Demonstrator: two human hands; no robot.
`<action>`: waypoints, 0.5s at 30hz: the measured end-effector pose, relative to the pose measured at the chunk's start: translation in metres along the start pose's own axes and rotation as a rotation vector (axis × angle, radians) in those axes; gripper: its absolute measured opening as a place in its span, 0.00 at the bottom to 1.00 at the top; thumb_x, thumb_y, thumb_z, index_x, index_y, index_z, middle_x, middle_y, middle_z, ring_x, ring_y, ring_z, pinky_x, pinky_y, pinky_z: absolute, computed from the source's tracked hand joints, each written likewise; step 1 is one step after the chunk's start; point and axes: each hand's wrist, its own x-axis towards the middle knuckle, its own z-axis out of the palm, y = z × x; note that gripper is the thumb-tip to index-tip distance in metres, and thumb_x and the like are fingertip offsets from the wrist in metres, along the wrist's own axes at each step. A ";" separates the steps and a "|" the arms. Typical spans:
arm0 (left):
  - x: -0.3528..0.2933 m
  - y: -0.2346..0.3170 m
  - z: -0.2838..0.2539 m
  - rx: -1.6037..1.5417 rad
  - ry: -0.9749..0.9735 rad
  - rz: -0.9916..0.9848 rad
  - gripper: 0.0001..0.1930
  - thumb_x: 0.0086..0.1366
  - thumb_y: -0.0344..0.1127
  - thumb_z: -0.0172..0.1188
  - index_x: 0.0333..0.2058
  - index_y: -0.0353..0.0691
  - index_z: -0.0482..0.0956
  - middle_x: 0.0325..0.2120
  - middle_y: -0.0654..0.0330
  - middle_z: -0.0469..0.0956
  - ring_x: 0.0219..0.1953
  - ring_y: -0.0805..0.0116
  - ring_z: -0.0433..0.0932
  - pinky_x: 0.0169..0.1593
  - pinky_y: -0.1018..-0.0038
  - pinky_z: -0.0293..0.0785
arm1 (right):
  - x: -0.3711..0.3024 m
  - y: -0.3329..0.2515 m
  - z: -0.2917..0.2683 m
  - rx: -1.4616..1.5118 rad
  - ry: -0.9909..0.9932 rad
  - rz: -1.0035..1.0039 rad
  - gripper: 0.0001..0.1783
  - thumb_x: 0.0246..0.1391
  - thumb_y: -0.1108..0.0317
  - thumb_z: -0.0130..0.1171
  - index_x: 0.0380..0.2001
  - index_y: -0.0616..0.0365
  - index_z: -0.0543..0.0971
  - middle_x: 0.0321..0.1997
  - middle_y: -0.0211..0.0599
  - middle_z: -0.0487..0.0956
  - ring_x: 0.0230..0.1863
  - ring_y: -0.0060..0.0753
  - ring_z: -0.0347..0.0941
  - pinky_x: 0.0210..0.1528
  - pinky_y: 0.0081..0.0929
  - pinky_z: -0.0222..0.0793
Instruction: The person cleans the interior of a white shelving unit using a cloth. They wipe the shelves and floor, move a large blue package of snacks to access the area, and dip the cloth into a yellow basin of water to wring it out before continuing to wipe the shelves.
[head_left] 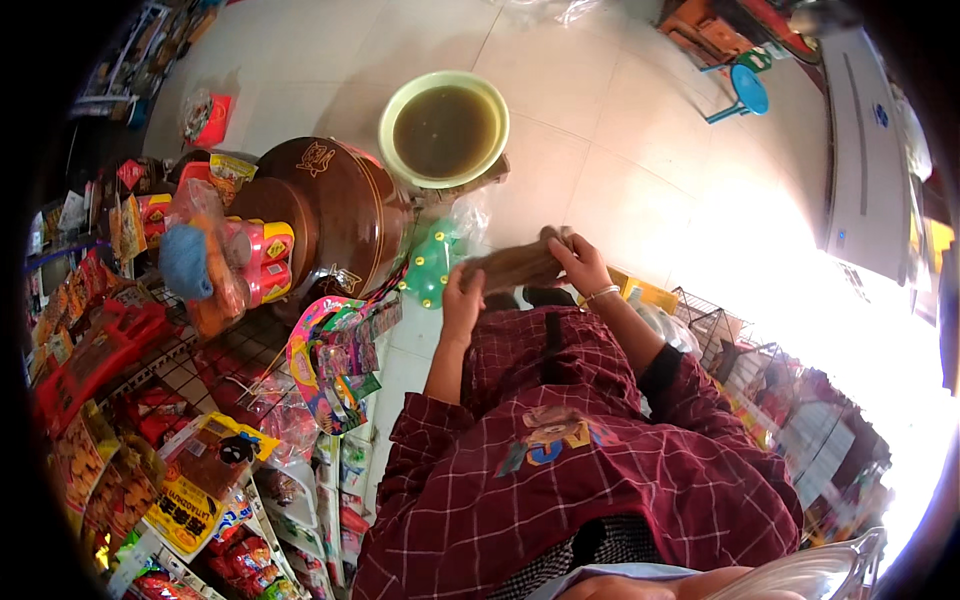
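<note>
Basin (386, 130) of murky liquid (445, 130) stands beyond hands (584, 266) gripping limp brown material (513, 268).

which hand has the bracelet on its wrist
The right hand: a pale bracelet circles its wrist, while the left hand, also gripping the brown item, shows a bare wrist.

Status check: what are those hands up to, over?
Left hand, right hand: both gripping brown cloth. Basin of murky liquid beyond. Clear plastic shows between.

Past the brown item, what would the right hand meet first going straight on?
Beyond the brown item in its grip, the right hand would probably meet the pale basin first, though depth is unclear.
</note>
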 end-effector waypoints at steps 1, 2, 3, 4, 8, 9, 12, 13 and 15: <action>0.013 0.019 0.001 0.062 0.079 0.023 0.18 0.65 0.39 0.56 0.49 0.35 0.71 0.25 0.66 0.71 0.20 0.80 0.67 0.25 0.81 0.65 | 0.017 -0.013 0.001 -0.037 -0.018 -0.015 0.20 0.53 0.55 0.59 0.27 0.64 0.71 0.20 0.40 0.73 0.20 0.28 0.71 0.21 0.28 0.68; 0.033 0.026 -0.002 0.149 0.151 0.123 0.18 0.65 0.39 0.55 0.48 0.33 0.71 0.29 0.61 0.74 0.26 0.74 0.71 0.32 0.78 0.68 | 0.032 -0.027 0.005 -0.073 -0.032 -0.035 0.21 0.52 0.55 0.60 0.26 0.64 0.70 0.19 0.41 0.73 0.17 0.30 0.70 0.20 0.29 0.67; 0.052 0.033 -0.004 0.239 0.219 0.223 0.18 0.65 0.39 0.54 0.47 0.31 0.71 0.33 0.56 0.76 0.33 0.68 0.75 0.38 0.75 0.71 | 0.049 -0.042 0.011 -0.087 -0.007 -0.041 0.21 0.52 0.54 0.60 0.26 0.64 0.70 0.20 0.42 0.73 0.19 0.32 0.71 0.21 0.29 0.67; 0.067 0.050 0.000 0.224 0.298 0.286 0.18 0.66 0.39 0.53 0.47 0.30 0.71 0.38 0.52 0.77 0.42 0.63 0.75 0.48 0.72 0.69 | 0.069 -0.057 0.019 -0.103 0.020 -0.050 0.22 0.52 0.53 0.60 0.26 0.64 0.70 0.21 0.42 0.73 0.20 0.34 0.72 0.23 0.30 0.67; 0.154 0.080 0.001 0.282 0.421 0.380 0.20 0.65 0.39 0.52 0.49 0.29 0.69 0.43 0.48 0.74 0.44 0.56 0.74 0.48 0.69 0.68 | 0.163 -0.077 0.052 -0.131 0.154 -0.361 0.20 0.53 0.54 0.60 0.31 0.64 0.71 0.25 0.40 0.75 0.25 0.27 0.75 0.26 0.28 0.70; 0.177 0.077 -0.005 0.321 0.404 0.328 0.20 0.65 0.39 0.52 0.50 0.29 0.68 0.44 0.47 0.74 0.45 0.54 0.73 0.49 0.67 0.68 | 0.180 -0.082 0.059 -0.201 0.139 -0.348 0.20 0.52 0.54 0.59 0.32 0.62 0.72 0.28 0.41 0.75 0.27 0.31 0.75 0.29 0.30 0.70; 0.253 0.047 -0.021 0.649 0.368 0.152 0.24 0.62 0.38 0.54 0.54 0.32 0.63 0.47 0.43 0.70 0.49 0.47 0.69 0.52 0.62 0.66 | 0.238 -0.084 0.073 -0.422 0.013 -0.261 0.17 0.51 0.57 0.58 0.40 0.58 0.74 0.42 0.42 0.74 0.41 0.40 0.75 0.42 0.36 0.70; 0.275 0.035 -0.027 0.804 0.352 0.088 0.26 0.61 0.38 0.55 0.55 0.33 0.62 0.48 0.41 0.68 0.51 0.45 0.67 0.53 0.61 0.65 | 0.257 -0.072 0.079 -0.503 0.037 -0.332 0.18 0.51 0.59 0.57 0.42 0.57 0.73 0.45 0.42 0.72 0.45 0.41 0.73 0.45 0.37 0.69; 0.311 0.016 -0.029 0.880 0.368 0.138 0.32 0.58 0.36 0.58 0.59 0.36 0.57 0.53 0.37 0.62 0.55 0.42 0.62 0.56 0.58 0.62 | 0.291 -0.039 0.087 -0.668 0.092 -0.466 0.20 0.50 0.62 0.57 0.47 0.56 0.72 0.50 0.43 0.70 0.52 0.43 0.69 0.50 0.39 0.68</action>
